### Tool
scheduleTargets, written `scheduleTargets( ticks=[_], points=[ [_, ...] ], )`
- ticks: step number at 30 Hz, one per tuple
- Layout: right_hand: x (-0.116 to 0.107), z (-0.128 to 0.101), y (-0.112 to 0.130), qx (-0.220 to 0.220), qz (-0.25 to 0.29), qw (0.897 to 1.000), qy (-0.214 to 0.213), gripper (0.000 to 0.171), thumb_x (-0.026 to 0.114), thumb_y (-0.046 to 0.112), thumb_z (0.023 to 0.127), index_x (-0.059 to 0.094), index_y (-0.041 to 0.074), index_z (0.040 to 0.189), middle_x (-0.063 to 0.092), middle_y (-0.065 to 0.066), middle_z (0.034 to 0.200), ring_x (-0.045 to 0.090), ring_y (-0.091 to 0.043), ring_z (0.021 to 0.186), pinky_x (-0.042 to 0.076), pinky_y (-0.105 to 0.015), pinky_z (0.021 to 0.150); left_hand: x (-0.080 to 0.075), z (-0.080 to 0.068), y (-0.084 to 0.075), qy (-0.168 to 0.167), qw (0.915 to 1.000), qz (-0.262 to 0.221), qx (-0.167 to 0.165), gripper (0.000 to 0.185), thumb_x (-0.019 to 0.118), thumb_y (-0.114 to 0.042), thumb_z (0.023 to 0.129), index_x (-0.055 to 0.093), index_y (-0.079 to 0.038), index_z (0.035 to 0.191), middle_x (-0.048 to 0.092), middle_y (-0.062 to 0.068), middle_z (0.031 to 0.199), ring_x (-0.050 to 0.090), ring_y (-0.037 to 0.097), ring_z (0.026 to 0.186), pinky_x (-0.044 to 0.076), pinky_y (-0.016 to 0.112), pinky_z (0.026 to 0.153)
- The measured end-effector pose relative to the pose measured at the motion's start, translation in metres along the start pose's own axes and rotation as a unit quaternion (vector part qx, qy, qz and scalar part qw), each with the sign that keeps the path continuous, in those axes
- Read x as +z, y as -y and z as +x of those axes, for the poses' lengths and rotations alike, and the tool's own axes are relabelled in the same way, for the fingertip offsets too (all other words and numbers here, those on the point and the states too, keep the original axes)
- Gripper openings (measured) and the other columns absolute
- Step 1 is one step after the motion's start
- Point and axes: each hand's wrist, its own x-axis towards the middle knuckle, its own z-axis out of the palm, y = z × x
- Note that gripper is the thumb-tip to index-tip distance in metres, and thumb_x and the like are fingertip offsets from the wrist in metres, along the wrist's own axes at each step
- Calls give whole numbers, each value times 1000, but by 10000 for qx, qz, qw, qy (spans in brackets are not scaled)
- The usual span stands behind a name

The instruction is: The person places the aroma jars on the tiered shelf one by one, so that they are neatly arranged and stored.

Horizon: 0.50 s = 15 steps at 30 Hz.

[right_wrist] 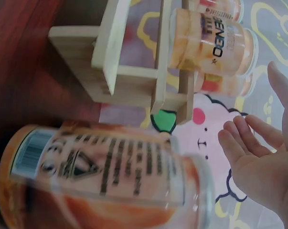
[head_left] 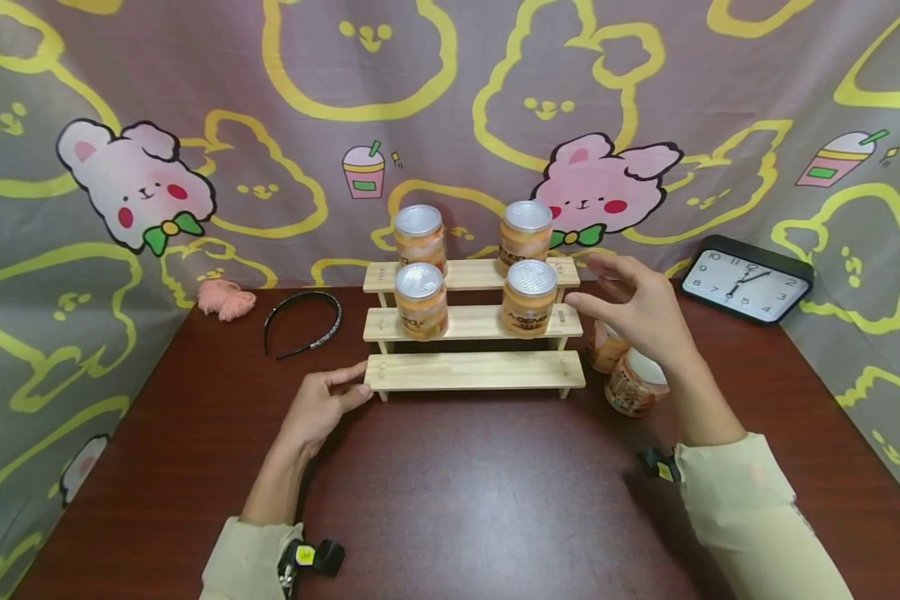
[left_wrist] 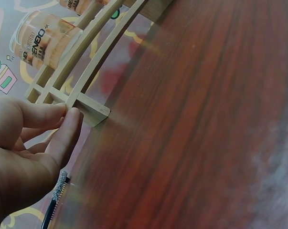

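A three-tier wooden display rack (head_left: 474,372) stands on the dark table. My left hand (head_left: 321,410) pinches the left end of its lowest step between thumb and fingertip, as the left wrist view also shows. On the middle step are two silver-lidded cans, one at left (head_left: 422,310) and one at right (head_left: 528,310); the top step bears another pair, a left can (head_left: 420,240) and a right can (head_left: 523,243). My right hand (head_left: 648,315) is held, empty with fingers spread, just right of the rack. Below it two more cans stand on the table, a nearer one (head_left: 632,390) and a partly hidden one (head_left: 604,350).
A black headband (head_left: 303,321) and a pink plush-like item (head_left: 226,300) lie left of the rack. At the back right a black-framed clock (head_left: 747,280) leans near the patterned curtain (head_left: 450,150), which encloses the table's back and sides.
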Motion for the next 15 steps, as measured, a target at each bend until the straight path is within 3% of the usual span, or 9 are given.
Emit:
scheduleTargets(
  ticks=[4,11,15],
  points=[
    [-6,-4,-5,268,-46,9995,149,61,83,17,87,58,-2,139,61,-19,133,58,-34,125,48,-32,103,0,0,0,-16,10000,-23,-13,48,62,9,95,50,11,142,52,29,140,65,4,99,52,19,84],
    [-16,-8,-16,457,-240,9980,362,63,82,21,88,55,-1,141,59,-19,138,54,-34,130,44,-44,106,0,0,0,-23,10000,-32,-22,48,62,9,95,49,11,142,53,30,139,65,4,99,52,19,84],
    [-21,-10,-24,744,-349,9954,501,72,83,26,87,51,2,147,53,-20,145,50,-33,135,43,-43,107,0,0,0,-7,10000,-38,-33,48,62,9,95,50,11,142,53,30,139,65,4,99,52,19,84]
  ],
)
